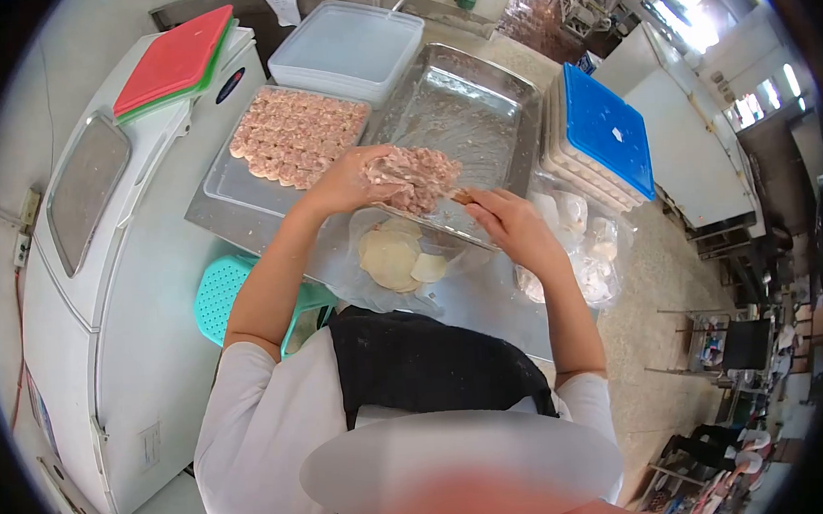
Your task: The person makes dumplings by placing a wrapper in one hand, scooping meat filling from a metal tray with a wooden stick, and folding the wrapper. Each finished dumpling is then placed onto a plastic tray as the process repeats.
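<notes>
My left hand (351, 181) is closed around a large mound of ground meat (417, 176) above the near edge of a metal pan (517, 156). In my right hand (513, 223) is the short wooden handle of a tool (464, 198); its working end is against or in the meat, and I cannot make out its shape. Round, pale dough wrappers (389, 258) lie on a plastic bag (344, 287) just below my left hand. To the left, a tray (229, 187) holds tightly packed rows of meat-topped dumplings (301, 138).
Clear lidded containers (347, 44) stand behind the dumplings. At right are stacked trays under a blue lid (606, 129) and plastic bags of pale pieces (576, 241). A white chest freezer (154, 241) stands left, with red and green lids (175, 61) on top, beside a turquoise stool (225, 297).
</notes>
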The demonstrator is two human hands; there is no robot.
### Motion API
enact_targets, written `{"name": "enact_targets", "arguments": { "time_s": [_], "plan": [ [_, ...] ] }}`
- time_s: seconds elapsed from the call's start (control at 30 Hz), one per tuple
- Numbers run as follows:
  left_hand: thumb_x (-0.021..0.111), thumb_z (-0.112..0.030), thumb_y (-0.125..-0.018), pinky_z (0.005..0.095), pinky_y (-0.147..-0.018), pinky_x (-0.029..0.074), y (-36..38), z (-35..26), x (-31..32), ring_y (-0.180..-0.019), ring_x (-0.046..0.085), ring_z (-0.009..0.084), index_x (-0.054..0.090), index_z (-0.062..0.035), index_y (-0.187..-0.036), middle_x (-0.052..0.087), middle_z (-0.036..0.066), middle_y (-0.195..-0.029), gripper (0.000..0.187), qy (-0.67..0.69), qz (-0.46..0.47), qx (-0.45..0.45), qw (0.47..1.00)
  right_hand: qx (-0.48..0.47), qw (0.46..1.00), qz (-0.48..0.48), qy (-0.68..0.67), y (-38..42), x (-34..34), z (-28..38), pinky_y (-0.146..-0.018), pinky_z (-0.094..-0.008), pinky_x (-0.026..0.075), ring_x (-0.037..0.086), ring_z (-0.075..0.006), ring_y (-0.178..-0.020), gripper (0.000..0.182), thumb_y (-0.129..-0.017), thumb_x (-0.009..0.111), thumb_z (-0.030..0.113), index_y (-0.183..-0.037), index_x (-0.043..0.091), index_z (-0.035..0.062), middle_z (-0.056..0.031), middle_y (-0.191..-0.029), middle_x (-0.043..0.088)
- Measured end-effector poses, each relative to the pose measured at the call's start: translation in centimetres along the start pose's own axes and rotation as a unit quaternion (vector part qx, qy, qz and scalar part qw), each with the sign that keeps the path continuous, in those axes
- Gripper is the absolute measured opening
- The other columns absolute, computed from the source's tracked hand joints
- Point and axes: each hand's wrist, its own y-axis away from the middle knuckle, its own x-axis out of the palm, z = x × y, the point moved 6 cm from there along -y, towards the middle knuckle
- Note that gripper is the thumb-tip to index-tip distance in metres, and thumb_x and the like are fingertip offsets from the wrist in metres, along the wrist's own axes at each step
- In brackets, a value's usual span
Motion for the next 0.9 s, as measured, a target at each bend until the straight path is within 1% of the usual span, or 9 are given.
{"name": "enact_targets", "arguments": {
  "time_s": [0.07, 0.13, 0.17, 0.23, 0.3, 0.33, 0.4, 0.53, 0.9],
  "plan": [
    [0.083, -0.025, -0.068, 0.034, -0.093, 0.044, 1.2, 0.6, -2.8, -0.106, 0.058, 0.0228, 0.059, -0.0028, -0.114, 0.063, 0.014, -0.114, 0.056, -0.027, -0.049, -0.024, 0.998, -0.004, 0.999, -0.035, -0.021, 0.0, 0.1, 0.1, -0.072, -0.033, 0.048, 0.061, -0.0258, -0.077, 0.028, -0.093, 0.057, 0.019, -0.116, 0.064, 0.0036, -0.0124, -0.088, 0.063],
    [0.082, -0.026, -0.068, 0.0343, -0.092, 0.044, 2.3, 1.4, -5.0, -0.105, 0.058, 0.0225, 0.06, -0.0042, -0.11, 0.063, 0.012, -0.112, 0.052, 0.027, 0.076, -0.034, 0.996, -0.009, 0.997, -0.066, -0.047, 0.6, 0.6, -0.2, -0.072, -0.0316, 0.048, 0.061, -0.0219, -0.077, 0.029, -0.094, 0.056, 0.018, -0.117, 0.063, 0.0027, -0.0093, -0.085, 0.063],
    [0.082, -0.026, -0.068, 0.0343, -0.092, 0.044, 3.2, 2.6, -6.7, -0.105, 0.058, 0.0225, 0.06, -0.0042, -0.11, 0.063, 0.012, -0.112, 0.052, 0.028, 0.067, -0.039, 0.997, 0.035, 0.99, -0.104, -0.087, 1.2, 0.9, -1.0, -0.067, -0.031, 0.047, 0.06, -0.0196, -0.073, 0.028, -0.094, 0.057, 0.018, -0.115, 0.064, 0.0018, -0.0081, -0.084, 0.064],
    [0.08, -0.029, -0.069, 0.0361, -0.093, 0.045, 6.0, 7.8, -10.2, -0.107, 0.059, 0.0276, 0.059, -0.0056, -0.118, 0.064, 0.014, -0.11, 0.058, -0.031, 0.02, -0.127, 0.991, 0.077, 0.98, -0.132, -0.125, 2.5, 1.7, -1.3, -0.063, -0.0304, 0.045, 0.058, -0.0172, -0.07, 0.027, -0.093, 0.058, 0.018, -0.113, 0.065, 0.0009, -0.0068, -0.082, 0.064],
    [0.079, -0.028, -0.07, 0.0372, -0.092, 0.046, 9.2, 14.7, -13.3, -0.107, 0.059, 0.029, 0.057, -0.0061, -0.119, 0.063, 0.015, -0.11, 0.058, -0.117, -0.054, -0.095, 0.987, 0.235, 0.927, -0.164, -0.243, 4.6, 3.3, -2.5, -0.052, -0.0213, 0.038, 0.048, -0.0051, -0.06, 0.028, -0.095, 0.057, 0.017, -0.117, 0.064, 0.0015, 0.0027, -0.072, 0.056],
    [0.077, -0.028, -0.07, 0.0384, -0.091, 0.046, 10.5, 16.6, -15.2, -0.108, 0.058, 0.0303, 0.056, -0.0067, -0.121, 0.063, 0.015, -0.11, 0.059, -0.205, -0.118, -0.057, 0.97, 0.236, 0.927, -0.16, -0.244, 5.1, 4.1, -2.2, -0.052, -0.0213, 0.038, 0.048, -0.0051, -0.06, 0.028, -0.095, 0.057, 0.017, -0.117, 0.064, 0.0015, 0.0027, -0.072, 0.056],
    [0.075, -0.027, -0.072, 0.0402, -0.09, 0.047, 12.2, 18.6, -18.2, -0.106, 0.059, 0.0326, 0.052, -0.007, -0.124, 0.063, 0.017, -0.109, 0.06, -0.247, -0.137, -0.088, 0.955, 0.259, 0.896, -0.205, -0.296, 6.4, 5.4, -1.8, -0.047, -0.0157, 0.03, 0.038, 0.0, -0.053, 0.028, -0.097, 0.055, 0.017, -0.118, 0.064, 0.0019, 0.007, -0.067, 0.047],
    [0.069, -0.025, -0.078, 0.0454, -0.085, 0.049, 11.5, 20.5, -21.2, -0.099, 0.06, 0.0394, 0.043, -0.0062, -0.132, 0.063, 0.023, -0.106, 0.063, -0.232, -0.166, -0.206, 0.936, 0.283, 0.882, -0.231, -0.297, 7.1, 6.9, 0.6, -0.045, -0.0163, 0.028, 0.035, -0.0003, -0.051, 0.029, -0.097, 0.054, 0.017, -0.119, 0.062, 0.0007, 0.0073, -0.065, 0.044],
    [0.07, -0.017, -0.079, 0.0475, -0.082, 0.048, 8.8, 24.6, -18.3, -0.097, 0.06, 0.0423, 0.037, -0.0034, -0.133, 0.062, 0.025, -0.104, 0.064, -0.267, -0.075, -0.165, 0.946, 0.292, 0.869, -0.274, -0.292, 6.4, 9.6, 3.5, -0.046, -0.0167, 0.029, 0.037, -0.0004, -0.052, 0.028, -0.098, 0.053, 0.017, -0.119, 0.062, 0.0002, 0.0075, -0.064, 0.044]
  ]
}}
